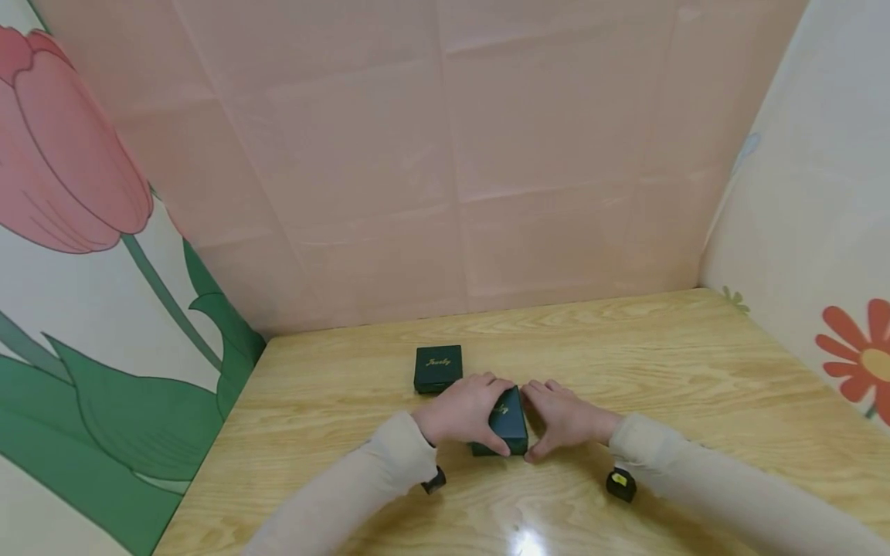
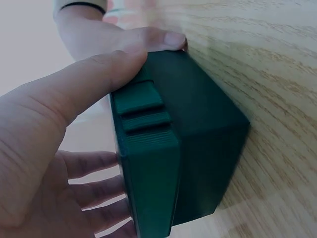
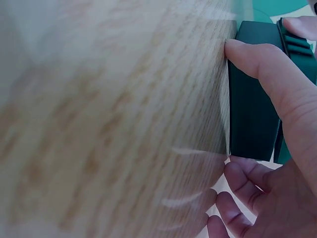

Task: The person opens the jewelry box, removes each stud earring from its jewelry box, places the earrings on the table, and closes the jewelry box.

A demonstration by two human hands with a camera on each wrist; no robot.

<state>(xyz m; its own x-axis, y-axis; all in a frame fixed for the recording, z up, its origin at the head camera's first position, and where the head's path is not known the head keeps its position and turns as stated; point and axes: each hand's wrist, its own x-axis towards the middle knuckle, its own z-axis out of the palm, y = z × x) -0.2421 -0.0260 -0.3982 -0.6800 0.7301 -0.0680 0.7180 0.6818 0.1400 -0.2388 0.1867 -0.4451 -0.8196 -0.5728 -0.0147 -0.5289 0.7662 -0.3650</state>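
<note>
A dark green jewelry box with gold script on its top sits on the wooden table between the two hands. My left hand grips its upper part, the lid, with the thumb on the near side and the fingers spread along the far side. The lid's near edge has a ribbed, stepped band. From the right, my right hand holds the lower part, the base, thumb at one end and fingertips at the other, low against the tabletop.
Behind the left hand lies a second dark green box with the same gold script. The wooden table meets a pink-beige sheet at the back. Flower-printed panels stand on both sides. Black wrist devices hang under both sleeves.
</note>
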